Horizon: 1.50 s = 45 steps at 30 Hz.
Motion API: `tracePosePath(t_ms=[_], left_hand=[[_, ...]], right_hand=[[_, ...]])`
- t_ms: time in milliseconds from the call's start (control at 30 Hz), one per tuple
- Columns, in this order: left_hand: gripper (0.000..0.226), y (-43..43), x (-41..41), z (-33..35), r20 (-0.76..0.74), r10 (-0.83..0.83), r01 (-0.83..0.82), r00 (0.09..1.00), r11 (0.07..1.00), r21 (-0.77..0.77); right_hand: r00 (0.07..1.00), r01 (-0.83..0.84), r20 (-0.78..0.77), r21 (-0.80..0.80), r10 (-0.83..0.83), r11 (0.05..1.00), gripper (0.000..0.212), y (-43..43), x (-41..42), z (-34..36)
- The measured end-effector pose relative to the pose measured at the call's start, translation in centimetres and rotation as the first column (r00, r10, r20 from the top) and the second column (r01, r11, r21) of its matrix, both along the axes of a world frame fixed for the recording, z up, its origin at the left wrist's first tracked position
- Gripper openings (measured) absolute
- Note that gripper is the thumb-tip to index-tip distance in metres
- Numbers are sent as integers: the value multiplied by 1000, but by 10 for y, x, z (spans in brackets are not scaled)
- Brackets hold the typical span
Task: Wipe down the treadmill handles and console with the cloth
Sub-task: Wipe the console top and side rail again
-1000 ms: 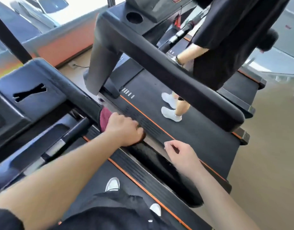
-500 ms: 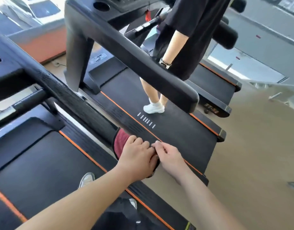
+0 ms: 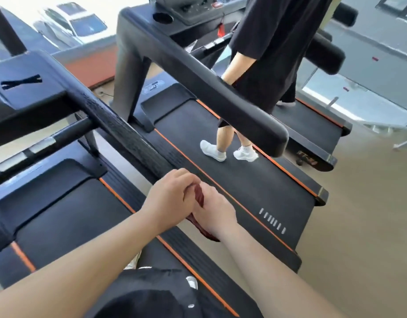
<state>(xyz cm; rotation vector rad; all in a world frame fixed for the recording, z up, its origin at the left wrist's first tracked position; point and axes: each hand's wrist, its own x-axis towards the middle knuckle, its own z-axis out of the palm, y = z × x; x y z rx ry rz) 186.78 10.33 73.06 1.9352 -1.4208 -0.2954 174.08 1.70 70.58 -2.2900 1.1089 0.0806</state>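
Clutching red cloth point(image 3: 199, 196) in left hand point(image 3: 168, 198) and right hand point(image 3: 217, 214), black handrail point(image 3: 120, 129), tan floor point(image 3: 358, 226)

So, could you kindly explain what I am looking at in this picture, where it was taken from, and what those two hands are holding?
There is no robot here: a person wears a camera on the head, so this one view looks down along their own forearms. The left hand and the right hand meet at the near end of a black treadmill handrail, both gripping a red cloth, which shows between them and below the right wrist. Under the arms lies the deck of the person's own treadmill. On the neighbouring treadmill another person in black clothes and white shoes stands.
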Motion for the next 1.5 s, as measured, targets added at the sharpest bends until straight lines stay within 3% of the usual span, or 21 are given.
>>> tracePosePath(t_ms=[100,300,500,600,700,833,933,1000,1033,1067,1167,1267,1400,1500], left_hand=[[25,21,1,-4,8,62,-62,998,998,-31],[23,53,-13,-23,-124,164,-167,979,986,-9],[22,73,-10,-40,-257,315,-310,914,949,62],[21,85,4,-38,-295,416,-410,860,908,86],[23,98,29,-38,-300,506,-485,809,862,146],[29,97,63,-32,-311,605,-531,733,795,294],[39,78,65,-26,-398,622,-526,674,783,333],[48,50,54,-19,-495,563,-507,662,822,259],[55,35,46,-14,-526,547,-506,652,830,235],[62,20,40,-10,-556,551,-511,622,824,244],[77,-30,37,3,-642,624,-498,444,768,402],[89,-63,57,7,-615,741,-536,271,647,543],[92,-75,137,-10,-569,819,-702,76,449,553],[93,-70,197,-22,-631,775,-739,-24,412,534]], right_hand=[[999,4,39,-83,-1,997,69,5,-8,-12],[975,34,223,-121,-6,992,71,23,-48,-26],[990,-104,40,-424,133,900,73,18,-4,-23],[979,-203,-95,-489,180,848,73,17,49,-17],[963,-269,-131,-511,235,817,74,16,111,-14],[956,-294,-108,-389,274,873,76,7,191,2],[948,-311,53,-64,315,948,75,-8,199,13],[954,-184,283,280,102,942,60,-24,177,24],[937,-112,348,364,-24,925,52,-31,165,28],[919,-62,382,380,-96,923,46,-38,155,31],[936,-20,344,245,-68,969,35,-57,135,37],[941,-2,327,261,-86,965,27,-61,139,36],[932,21,340,290,-123,957,18,-59,165,34],[937,8,327,325,-120,946,16,-58,179,31]])
